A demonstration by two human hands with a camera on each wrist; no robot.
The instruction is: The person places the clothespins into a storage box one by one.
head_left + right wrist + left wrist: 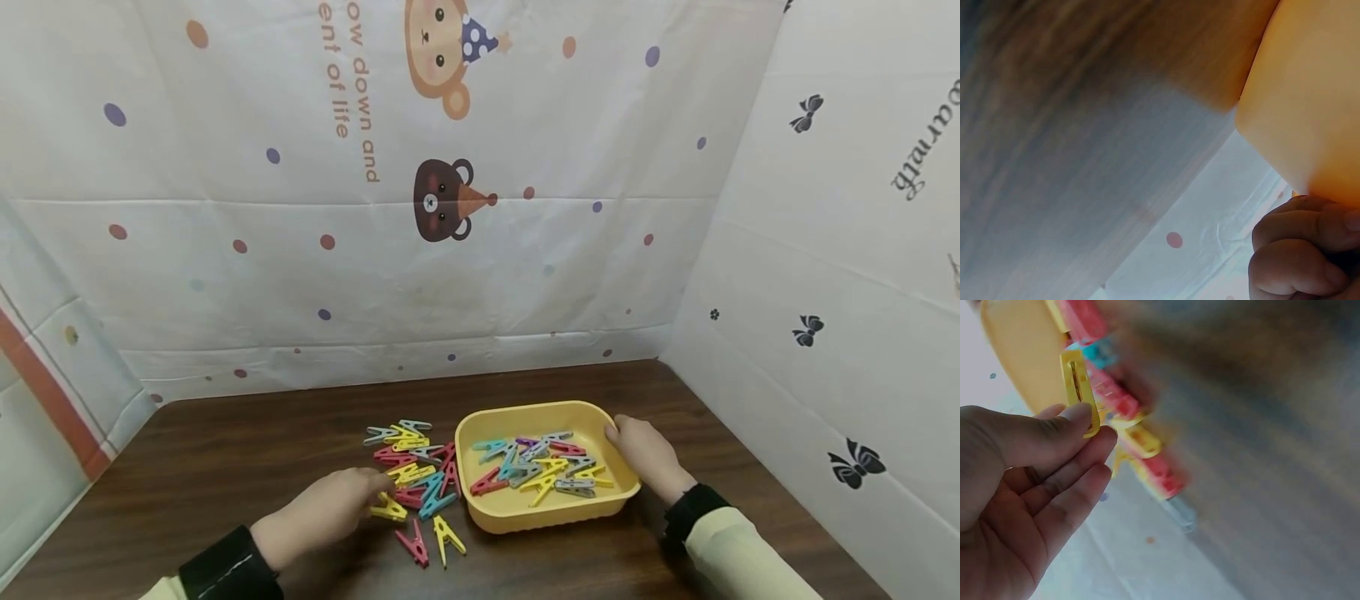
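Observation:
My left hand (pixel 330 510) is at the near left edge of a loose pile of plastic clothespins (pixel 431 483) in yellow, red, teal and grey. Between its thumb and fingertips it pinches a yellow clothespin (pixel 1077 387), plainest in the left wrist view. Just right of the pile sits a yellow plastic basket (pixel 517 523) with several mixed-colour clothespins (pixel 536 467) lying on its floor. My right hand (pixel 647 454) grips the basket's right rim, its fingers (pixel 1294 262) curled against the outer wall in the right wrist view.
A brown wooden table (pixel 247 450) carries everything. Behind it hangs a pale printed cloth (pixel 262 275), and a second cloth wall (pixel 750 358) runs along the right side. One red clothespin (pixel 412 543) and a yellow one (pixel 447 540) lie nearest the front.

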